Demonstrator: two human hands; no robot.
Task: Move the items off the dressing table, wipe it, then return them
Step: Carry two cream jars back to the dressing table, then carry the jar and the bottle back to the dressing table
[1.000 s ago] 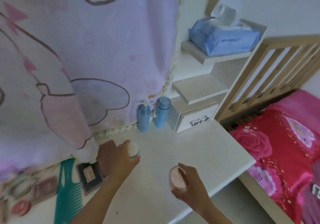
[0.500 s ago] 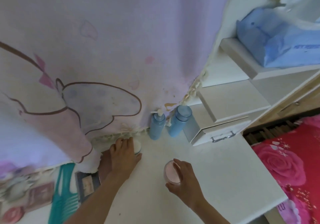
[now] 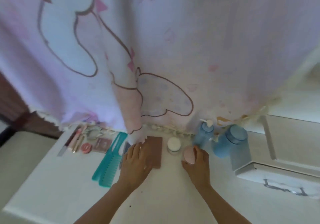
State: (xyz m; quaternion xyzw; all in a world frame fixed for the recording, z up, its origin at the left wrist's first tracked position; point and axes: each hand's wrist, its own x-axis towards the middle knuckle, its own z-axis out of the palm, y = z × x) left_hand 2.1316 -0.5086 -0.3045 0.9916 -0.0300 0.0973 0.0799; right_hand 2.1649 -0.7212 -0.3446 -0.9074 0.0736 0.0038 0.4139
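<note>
Our right hand (image 3: 197,163) has its grip curled round a pink jar (image 3: 189,156), right by the blue pump bottle (image 3: 204,134). Can't tell if the jar touches the white tabletop (image 3: 164,197). Our left hand (image 3: 138,161) has a slack grip, fingers flat on a brown case (image 3: 156,147), holding nothing. A white jar (image 3: 173,144) sits between the two. A teal comb (image 3: 110,159) lies left of the case, a bigger blue bottle (image 3: 232,140) stands right, and a curtain (image 3: 155,50) hangs behind.

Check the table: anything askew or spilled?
The comb lies slanted on the table, and the cloth hem hangs down beside the brown case under the left hand. Two dark specks dot the table. The right hand holds the pink jar; nothing spilled.
</note>
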